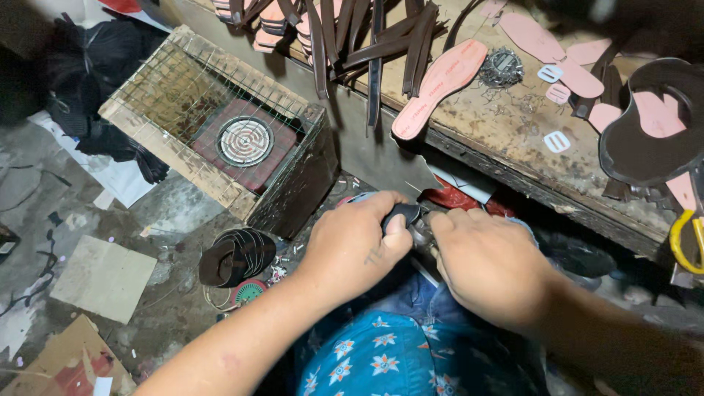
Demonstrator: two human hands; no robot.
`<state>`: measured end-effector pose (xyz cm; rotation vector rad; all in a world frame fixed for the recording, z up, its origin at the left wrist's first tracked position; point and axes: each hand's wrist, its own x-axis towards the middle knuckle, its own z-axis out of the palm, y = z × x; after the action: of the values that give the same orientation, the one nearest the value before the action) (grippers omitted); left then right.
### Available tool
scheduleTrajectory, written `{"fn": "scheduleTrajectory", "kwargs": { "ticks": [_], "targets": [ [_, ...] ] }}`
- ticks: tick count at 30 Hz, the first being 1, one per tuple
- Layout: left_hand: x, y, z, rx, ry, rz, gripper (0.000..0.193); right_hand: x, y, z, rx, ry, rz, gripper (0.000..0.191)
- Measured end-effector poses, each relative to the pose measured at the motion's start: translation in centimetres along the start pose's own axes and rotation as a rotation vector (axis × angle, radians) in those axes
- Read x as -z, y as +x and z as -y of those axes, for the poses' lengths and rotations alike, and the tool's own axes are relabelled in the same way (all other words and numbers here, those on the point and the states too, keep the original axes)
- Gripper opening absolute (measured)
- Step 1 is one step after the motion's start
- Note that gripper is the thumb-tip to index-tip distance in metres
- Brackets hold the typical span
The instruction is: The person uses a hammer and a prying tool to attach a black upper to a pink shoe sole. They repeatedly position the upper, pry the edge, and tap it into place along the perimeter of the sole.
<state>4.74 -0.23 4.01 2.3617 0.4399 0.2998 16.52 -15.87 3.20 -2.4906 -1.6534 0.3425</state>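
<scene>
Hands close together, left hand (350, 246) grip around dark rounded handle (402, 213), right hand (490, 265) grip hidden.

Small dark piece (402, 213), partly hidden

Dim overhead light; blurred right edge

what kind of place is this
Probably a small footwear workshop: pink insoles and dark straps lie on a worn workbench, beside a coil heater in a wire-topped box.
</scene>
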Motion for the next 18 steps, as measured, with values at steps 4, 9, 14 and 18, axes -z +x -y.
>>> {"fn": "scheduleTrajectory", "kwargs": {
  "ticks": [4,9,14,18],
  "targets": [
    [-0.7,-0.3,-0.4,0.03,0.045,0.026,0.033,1.4,0.0,-0.3,-0.033,0.007,0.102,0.02],
    [-1.4,-0.6,-1.0,0.074,0.064,0.054,0.035,2.8,-0.1,-0.5,-0.126,0.005,0.353,0.026],
    [-1.1,-0.3,-0.1,0.042,0.046,0.018,0.033,-0.1,0.4,-1.0,-0.157,0.057,0.227,0.027],
    [-0.4,0.0,1.0,-0.046,-0.01,-0.012,0.03,-4.3,1.9,-0.7,0.115,0.129,-0.355,0.032]
  ]
}}
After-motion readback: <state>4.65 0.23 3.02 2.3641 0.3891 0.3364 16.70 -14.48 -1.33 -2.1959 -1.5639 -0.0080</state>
